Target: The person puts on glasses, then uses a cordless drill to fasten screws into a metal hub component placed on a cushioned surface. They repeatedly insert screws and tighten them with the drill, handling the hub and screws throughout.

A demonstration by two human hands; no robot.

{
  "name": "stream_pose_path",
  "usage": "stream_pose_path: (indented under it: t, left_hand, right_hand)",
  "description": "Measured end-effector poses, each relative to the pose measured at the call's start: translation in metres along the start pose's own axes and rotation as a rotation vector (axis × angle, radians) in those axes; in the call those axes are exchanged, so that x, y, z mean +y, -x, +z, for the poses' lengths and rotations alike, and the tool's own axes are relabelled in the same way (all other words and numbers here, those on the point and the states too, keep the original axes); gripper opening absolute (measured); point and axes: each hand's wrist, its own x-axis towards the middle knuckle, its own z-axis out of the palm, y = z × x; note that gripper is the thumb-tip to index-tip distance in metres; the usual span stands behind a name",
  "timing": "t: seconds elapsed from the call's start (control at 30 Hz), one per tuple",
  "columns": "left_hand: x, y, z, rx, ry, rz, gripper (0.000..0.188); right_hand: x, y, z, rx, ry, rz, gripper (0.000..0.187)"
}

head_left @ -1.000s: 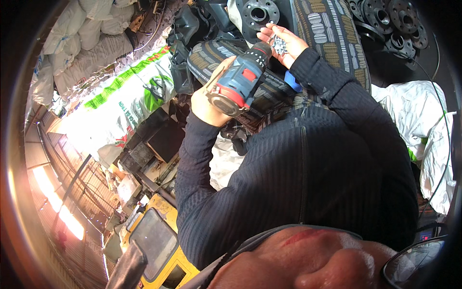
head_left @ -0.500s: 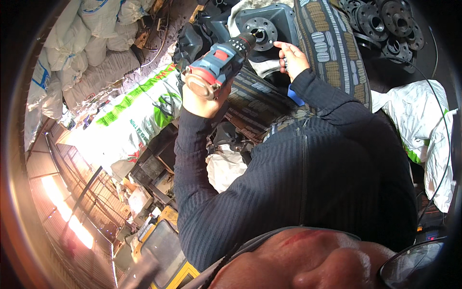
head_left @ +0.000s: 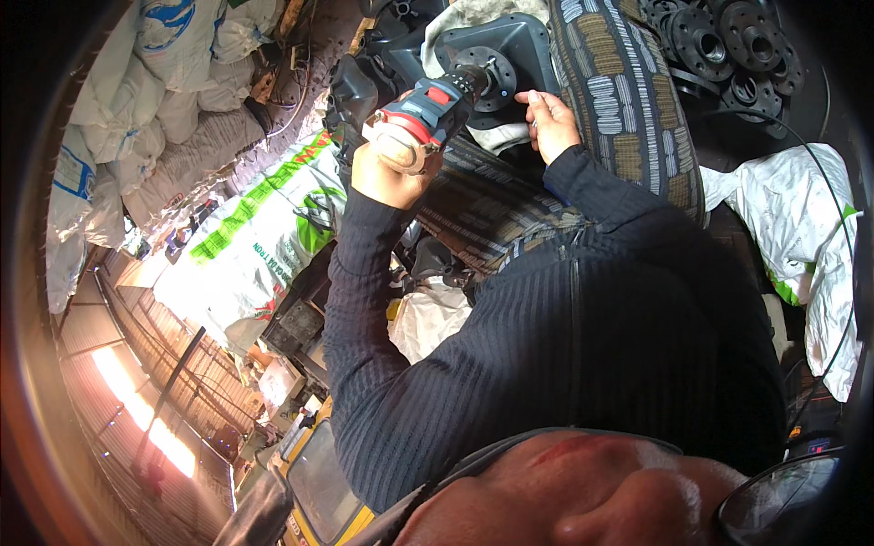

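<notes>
My left hand [head_left: 393, 177] is wrapped round the handle of a blue, red and black cordless drill [head_left: 428, 105]. The drill's chuck points at a round metal flange [head_left: 496, 77] with a ring of holes, set on a dark, square-edged housing [head_left: 523, 41]. The chuck hides where the tip meets the flange. Close by on the right, my right hand [head_left: 552, 127] has its fingers curled in, with small shiny metal pieces partly hidden in them. Its thumb and forefinger point toward the flange without touching it. Pale cloth [head_left: 496, 138] lies beside the housing.
A patterned cushion [head_left: 628, 100] runs along the right of the housing. Beyond it lie several metal flanges [head_left: 701, 45] and a black cable [head_left: 833, 196]. White sacks [head_left: 182, 100] are piled at the far left, and a green-and-white sack [head_left: 246, 237] lies nearer.
My left hand has brought the drill's chuck over the flange, covering its centre. My right hand has turned and curled, so the metal pieces in it show less.
</notes>
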Motion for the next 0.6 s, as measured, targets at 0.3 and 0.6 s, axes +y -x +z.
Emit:
stream_pose_path:
  t: [0.3,0.6]
  left_hand:
    - [0.006,-0.041,-0.028,-0.173,-0.064,-0.046,0.034]
    - [0.012,-0.060,-0.030,-0.280,-0.214,0.027,0.028]
  right_hand:
    - [0.010,-0.005,-0.003,0.000,0.188,-0.096,0.032]
    - [-0.005,-0.007,0.004,0.000,0.391,-0.126,0.037]
